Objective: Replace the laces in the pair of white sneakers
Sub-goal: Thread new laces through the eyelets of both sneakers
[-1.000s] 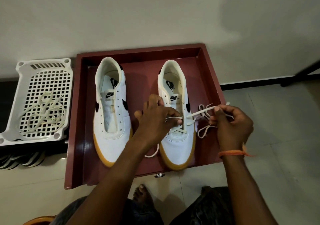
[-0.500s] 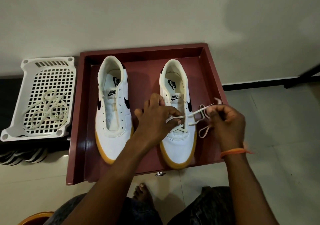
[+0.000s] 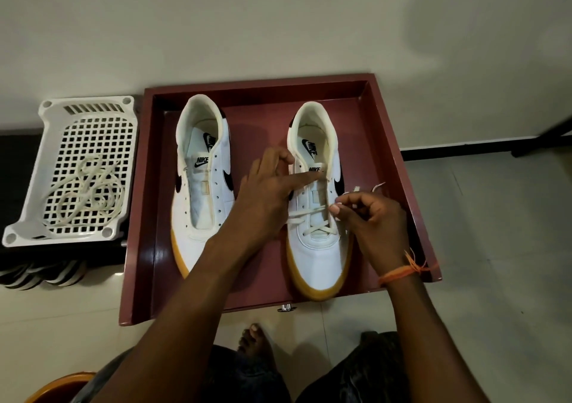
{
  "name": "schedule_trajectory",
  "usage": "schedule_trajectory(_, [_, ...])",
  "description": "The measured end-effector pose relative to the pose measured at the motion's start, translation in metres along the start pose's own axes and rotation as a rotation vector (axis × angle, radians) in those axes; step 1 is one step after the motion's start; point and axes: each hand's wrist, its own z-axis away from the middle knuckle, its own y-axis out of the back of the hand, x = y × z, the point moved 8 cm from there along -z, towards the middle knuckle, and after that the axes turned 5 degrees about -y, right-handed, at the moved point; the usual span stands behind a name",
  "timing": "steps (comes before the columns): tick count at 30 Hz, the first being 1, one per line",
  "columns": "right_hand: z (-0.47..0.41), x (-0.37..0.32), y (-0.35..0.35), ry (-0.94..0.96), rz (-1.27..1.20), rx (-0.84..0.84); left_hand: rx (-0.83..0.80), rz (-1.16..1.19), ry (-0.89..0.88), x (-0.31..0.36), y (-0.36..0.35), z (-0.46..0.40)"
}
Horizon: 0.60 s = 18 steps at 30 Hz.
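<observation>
Tiled floor [image 3: 495, 247] carries a maroon tray [image 3: 387, 130]; my left hand [image 3: 266, 192] rests flat on the right sneaker [image 3: 318, 247], my right hand [image 3: 371, 216] pinches its lace [image 3: 309, 213].

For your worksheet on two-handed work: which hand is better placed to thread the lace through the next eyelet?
Right. The right hand already pinches the lace beside the right sneaker; the left hand only presses its tongue.

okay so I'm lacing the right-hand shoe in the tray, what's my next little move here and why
Probably feed the lace end your right hand pinches into the next empty eyelet up. The cream lace crosses only the lowest rows of the white sneaker with the tan sole, and your left hand lies on its tongue, index finger extended.
</observation>
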Motion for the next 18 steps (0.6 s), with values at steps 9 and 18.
schedule_trajectory(9, [0.002, 0.022, 0.072, -0.094, -0.042, 0.561, 0.037, 0.142, -0.041, -0.001, 0.005, 0.0])
schedule_trajectory(18, [0.002, -0.011, 0.005, 0.106, 0.092, 0.075, 0.006, 0.14, -0.036, 0.001, 0.002, 0.0])
